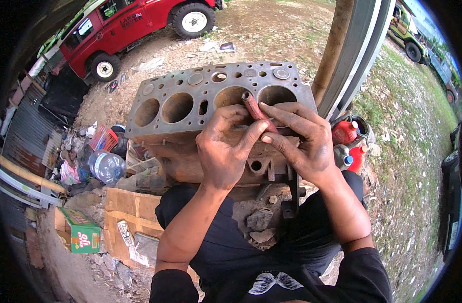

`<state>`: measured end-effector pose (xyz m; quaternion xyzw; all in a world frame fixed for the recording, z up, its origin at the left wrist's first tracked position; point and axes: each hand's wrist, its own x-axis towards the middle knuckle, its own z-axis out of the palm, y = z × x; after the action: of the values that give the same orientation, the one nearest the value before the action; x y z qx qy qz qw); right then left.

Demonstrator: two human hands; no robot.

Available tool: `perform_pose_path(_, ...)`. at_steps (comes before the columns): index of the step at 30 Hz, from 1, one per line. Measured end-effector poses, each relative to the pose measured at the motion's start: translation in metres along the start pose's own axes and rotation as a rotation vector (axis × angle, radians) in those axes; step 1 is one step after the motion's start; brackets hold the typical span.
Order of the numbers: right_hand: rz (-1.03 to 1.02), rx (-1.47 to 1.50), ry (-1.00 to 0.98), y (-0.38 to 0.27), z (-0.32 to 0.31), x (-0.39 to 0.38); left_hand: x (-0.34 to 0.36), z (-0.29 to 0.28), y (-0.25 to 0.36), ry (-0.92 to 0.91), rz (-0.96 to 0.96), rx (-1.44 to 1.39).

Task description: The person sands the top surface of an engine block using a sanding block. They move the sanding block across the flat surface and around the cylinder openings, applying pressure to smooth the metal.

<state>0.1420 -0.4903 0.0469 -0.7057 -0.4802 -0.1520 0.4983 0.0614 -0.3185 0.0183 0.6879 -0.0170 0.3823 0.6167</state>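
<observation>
Both of my hands hold a short, worn red tube (259,112) with a hollow metal-looking end, tilted over the near edge of a rusty engine block (203,129). My left hand (225,144) pinches it between thumb and fingers from the left. From the right, my right hand (308,139) has its thumb and fingertips on the tube. The block stands upright in front of me, its flat top showing several large round bores and many small holes. The tube and my fingers partly cover the two bores on the right. The tube's lower end is partly hidden by my fingers.
Red bottles (345,132) stand right of the block beside a metal post (350,55). To the left lie a clear plastic jug (107,166), an orange basket (104,137), flattened cardboard (132,207) and a green box (84,237). Stones (260,218) lie between my knees; a red vehicle (140,25) is parked beyond.
</observation>
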Motion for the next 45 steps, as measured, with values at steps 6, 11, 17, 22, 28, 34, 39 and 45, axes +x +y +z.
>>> perform_pose_path(6, 0.026, -0.048, 0.04, 0.0, 0.001, -0.002, 0.001, -0.005, 0.008, -0.063, -0.073, -0.147)
perform_pose_path(11, 0.04, -0.116, 0.089, 0.006, -0.003, -0.001, -0.002, -0.006, 0.009, -0.065, -0.101, -0.098)
perform_pose_path(17, 0.037, -0.141, 0.3, 0.008, 0.007, -0.005, -0.005, -0.003, 0.011, -0.096, -0.097, -0.016)
perform_pose_path(22, -0.009, -0.355, 0.297, 0.007, 0.007, -0.007, -0.008, 0.002, 0.013, -0.125, 0.015, 0.109)
perform_pose_path(28, 0.047, -0.156, 0.184, -0.011, 0.006, -0.01, -0.008, 0.008, 0.013, -0.061, 0.392, 0.358)
perform_pose_path(34, -0.073, 0.218, 0.042, -0.002, 0.01, -0.019, -0.005, 0.011, 0.022, -0.048, 0.609, 0.447)
perform_pose_path(39, 0.39, 0.698, 0.148, -0.011, 0.025, -0.022, -0.01, 0.02, 0.021, -0.116, 0.61, 0.526)
perform_pose_path(45, 0.441, 0.615, 0.491, 0.007, -0.003, -0.008, 0.001, 0.0, 0.017, -0.217, 0.528, 0.502)
